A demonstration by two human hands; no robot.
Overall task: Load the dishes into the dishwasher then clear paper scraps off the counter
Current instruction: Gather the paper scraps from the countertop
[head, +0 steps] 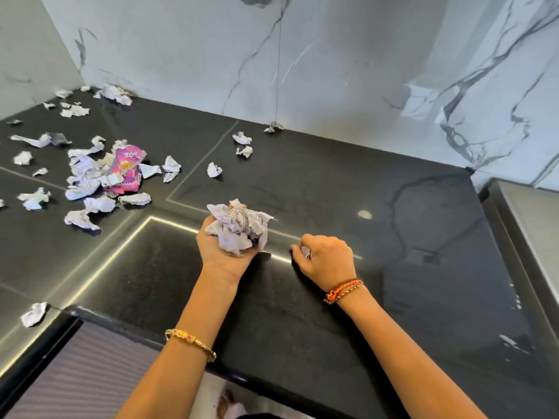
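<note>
My left hand [218,252] is palm up over the black counter [378,213], holding a wad of crumpled white paper scraps [239,229]. My right hand [328,257] rests knuckles up on the counter just to the right, fingers curled around a small white scrap [306,251]. Several more scraps lie scattered over the left half of the counter, with a pile [87,179] around a pink snack wrapper [126,169]. A few small scraps [243,145] sit near the back wall. No dishes or dishwasher are in view.
A marble wall [302,55] closes off the back and left of the counter. A single scrap [34,313] lies near the front left edge. A steel surface [529,225] adjoins the counter on the right. A grey striped panel [90,373] sits below the front edge.
</note>
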